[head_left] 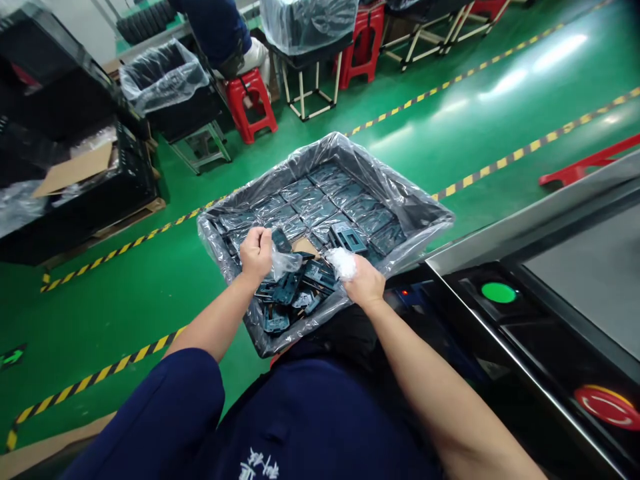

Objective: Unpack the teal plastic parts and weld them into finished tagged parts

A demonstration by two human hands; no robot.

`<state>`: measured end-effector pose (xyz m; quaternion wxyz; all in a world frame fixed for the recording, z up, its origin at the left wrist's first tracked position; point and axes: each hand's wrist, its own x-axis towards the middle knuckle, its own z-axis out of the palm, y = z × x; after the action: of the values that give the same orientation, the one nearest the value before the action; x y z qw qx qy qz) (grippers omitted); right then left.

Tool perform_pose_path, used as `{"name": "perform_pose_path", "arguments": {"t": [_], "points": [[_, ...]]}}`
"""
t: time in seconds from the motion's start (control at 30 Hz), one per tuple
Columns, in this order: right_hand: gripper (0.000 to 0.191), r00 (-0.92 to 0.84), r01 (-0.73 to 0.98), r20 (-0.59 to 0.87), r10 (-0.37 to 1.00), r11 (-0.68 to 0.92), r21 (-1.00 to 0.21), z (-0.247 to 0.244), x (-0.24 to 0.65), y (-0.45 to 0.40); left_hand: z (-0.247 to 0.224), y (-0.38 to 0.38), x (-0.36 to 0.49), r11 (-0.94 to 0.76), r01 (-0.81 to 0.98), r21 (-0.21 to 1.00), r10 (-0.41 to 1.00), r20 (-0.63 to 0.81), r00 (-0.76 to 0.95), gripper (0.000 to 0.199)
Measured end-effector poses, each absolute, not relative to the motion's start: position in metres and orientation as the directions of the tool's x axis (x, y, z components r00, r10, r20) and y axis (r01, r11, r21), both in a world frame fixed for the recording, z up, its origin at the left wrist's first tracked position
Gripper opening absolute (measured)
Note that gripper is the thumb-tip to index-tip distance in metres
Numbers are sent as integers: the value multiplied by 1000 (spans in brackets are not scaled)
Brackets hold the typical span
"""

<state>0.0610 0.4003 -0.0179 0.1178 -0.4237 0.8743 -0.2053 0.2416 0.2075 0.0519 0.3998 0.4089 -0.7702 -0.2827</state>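
Note:
A black crate lined with clear plastic [425,220] stands in front of me. Wrapped dark parts [320,207] lie in rows in its far part, and loose dark plastic parts [287,287] are heaped at its near side. Over the heap's left side, my left hand [257,253] is closed on a clear plastic bag [286,264]. My right hand [365,281], closed too, grips a crumpled white plastic wad [343,263] at the right of the heap. Just beyond that wad rests a dark frame-shaped part [347,236]. A piece of cardboard [305,247] shows between the hands.
A machine with a green button [499,293] and a red emergency knob [606,405] is at the right. Beyond the crate, a person [220,33] sits on a red stool [251,107] beside lined bins [165,77]. Black crates [100,187] stand at the left.

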Motion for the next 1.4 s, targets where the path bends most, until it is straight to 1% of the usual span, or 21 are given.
{"name": "perform_pose_path", "arguments": {"t": [0.07,0.13,0.17,0.27,0.3,0.33,0.43,0.47,0.53,0.6,0.77,0.83,0.93,1.0,1.07,1.13,1.2,1.3,1.37,1.4], "points": [[40,-616,-690,-32,-787,559,-459,-18,61,400,50,200,244,449,-499,741,-892,332,-309,32],[41,-618,-690,-28,-786,559,-460,-18,61,401,46,189,246,400,-612,683,-916,266,-302,34],[41,-619,-690,-27,-785,559,-459,-18,61,401,42,182,248,380,-660,648,-925,239,-297,32],[41,-619,-689,-27,-785,560,-460,-17,61,400,26,161,249,322,-746,583,-947,177,-270,15],[41,-622,-686,-31,-782,564,-459,-17,62,400,20,154,249,311,-764,565,-950,160,-269,14],[41,-625,-683,-35,-779,569,-458,-17,62,400,14,148,249,305,-783,542,-951,138,-275,19],[41,-627,-684,-37,-778,572,-453,-17,62,400,-4,133,244,298,-826,478,-949,54,-311,43],[41,-624,-686,-37,-780,571,-451,-17,62,400,-9,129,242,284,-832,476,-948,11,-318,46],[40,-625,-686,-43,-780,574,-446,-17,61,400,-16,125,237,252,-831,497,-943,-66,-326,39],[40,-625,-687,-45,-779,577,-443,-16,61,400,-21,124,233,230,-821,522,-939,-102,-327,28],[39,-622,-694,-32,-782,570,-440,-16,62,399,-16,135,228,259,-793,551,-938,-54,-343,21],[39,-622,-693,-30,-782,568,-443,-16,62,400,-10,142,229,322,-765,558,-925,11,-381,19],[40,-618,-694,-34,-786,565,-445,-16,62,400,1,154,235,498,-666,556,-857,200,-474,18],[40,-622,-690,-42,-782,572,-443,-16,62,400,7,161,240,592,-595,543,-799,297,-523,18],[41,-632,-679,-55,-773,586,-442,-15,62,399,13,166,245,628,-553,548,-772,347,-532,18],[42,-641,-668,-68,-765,598,-443,-15,62,399,20,170,250,621,-526,581,-778,375,-504,18],[42,-638,-668,-67,-767,595,-447,-14,62,398,27,175,255,569,-500,653,-812,351,-465,19],[42,-618,-685,-55,-784,572,-451,-13,62,398,38,180,260,422,-426,801,-862,208,-462,22],[41,-608,-694,-52,-792,562,-449,-13,61,398,41,182,264,355,-387,851,-857,131,-498,25],[41,-607,-696,-52,-793,562,-448,-13,61,398,41,183,265,342,-393,853,-851,105,-514,28]]}}
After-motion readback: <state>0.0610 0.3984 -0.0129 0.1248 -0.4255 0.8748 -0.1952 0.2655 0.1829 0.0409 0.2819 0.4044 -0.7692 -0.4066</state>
